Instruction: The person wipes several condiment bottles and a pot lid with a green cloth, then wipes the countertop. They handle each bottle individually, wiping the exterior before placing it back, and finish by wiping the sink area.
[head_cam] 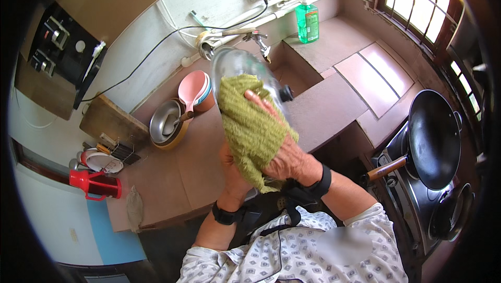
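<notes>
A clear glass pot lid [244,61] with a black knob [286,93] is held up tilted before me, over the counter's inner edge. Across its domed side, my right hand [283,153] presses a green cloth [250,126], fingers spread upward towards the knob. My left hand [231,165] is lower and to the left, behind the cloth; its fingers are mostly hidden, so its exact hold on the lid or cloth does not show. Behind the lid are a metal tap [260,44] and a tiled sink [295,75].
A green soap bottle [308,22] stands beyond the sink. Nested bowls [164,122] and a pink dipper [193,87] are left of the lid; a red thermos [96,185] lies farther left. At right, a wok [434,140] rests on the stove, its wooden handle [387,168] pointing inward.
</notes>
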The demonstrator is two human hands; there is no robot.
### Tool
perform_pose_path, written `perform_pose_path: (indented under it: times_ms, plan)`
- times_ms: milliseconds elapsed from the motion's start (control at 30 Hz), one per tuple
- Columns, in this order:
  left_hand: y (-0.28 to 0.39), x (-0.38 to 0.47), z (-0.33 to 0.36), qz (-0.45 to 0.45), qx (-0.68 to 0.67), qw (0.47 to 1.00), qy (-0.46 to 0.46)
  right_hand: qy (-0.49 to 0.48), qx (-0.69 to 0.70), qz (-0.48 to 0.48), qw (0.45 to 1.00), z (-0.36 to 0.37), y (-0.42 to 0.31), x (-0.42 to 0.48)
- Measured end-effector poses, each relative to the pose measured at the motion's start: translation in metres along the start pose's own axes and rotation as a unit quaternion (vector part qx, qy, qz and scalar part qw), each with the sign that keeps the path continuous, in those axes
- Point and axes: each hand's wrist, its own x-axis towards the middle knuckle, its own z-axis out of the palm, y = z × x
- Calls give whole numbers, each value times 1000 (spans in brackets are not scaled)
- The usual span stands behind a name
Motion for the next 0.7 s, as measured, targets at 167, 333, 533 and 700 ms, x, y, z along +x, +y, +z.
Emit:
perform_pose_path:
  times_ms: [167, 333, 533, 700]
  plan:
    - [25, 8, -10, -81, -88, 993, 9, -51, 55, -42, 996, -8, -5, -4]
    - [25, 20, -20, -64, -188, 977, 80, -108, 47, 8, 993, 6, -13, -48]
    - [15, 23, -29, 3, -255, 953, 162, -29, 267, 285, 920, 31, -26, -81]
    - [19, 18, -26, 35, -279, 946, 162, 71, -4, 229, 971, 42, -23, -100]
